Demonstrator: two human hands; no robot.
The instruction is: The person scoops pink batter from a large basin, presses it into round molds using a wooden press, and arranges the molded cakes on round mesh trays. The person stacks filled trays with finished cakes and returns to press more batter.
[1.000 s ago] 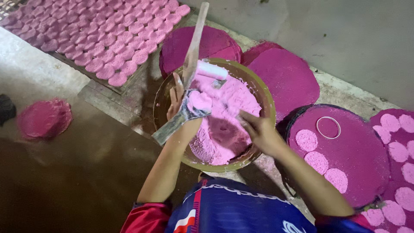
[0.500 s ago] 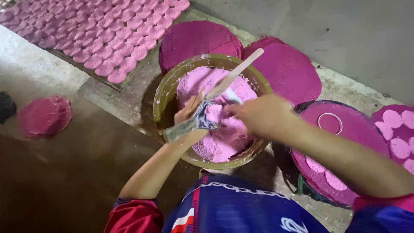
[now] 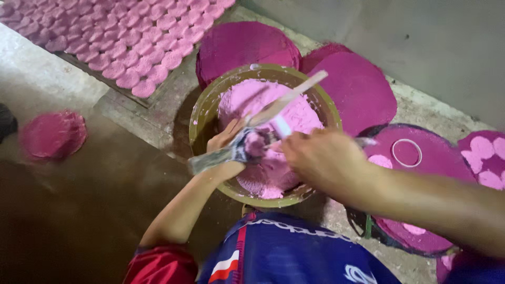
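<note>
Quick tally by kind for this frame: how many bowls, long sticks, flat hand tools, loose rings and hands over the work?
Olive round bowl of pink paste: 1
Long pale flat stick: 1
Grey flat paste-smeared tool: 1
Thin white ring: 1
Bare hands: 2, left hand and right hand
Total: 6

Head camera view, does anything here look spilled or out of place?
One thing: a loose pink patch lies alone on the dark floor at left, apart from the neat rows of pink discs. Pink residue also smears the bowl's rim and the tool in the left hand.
</note>
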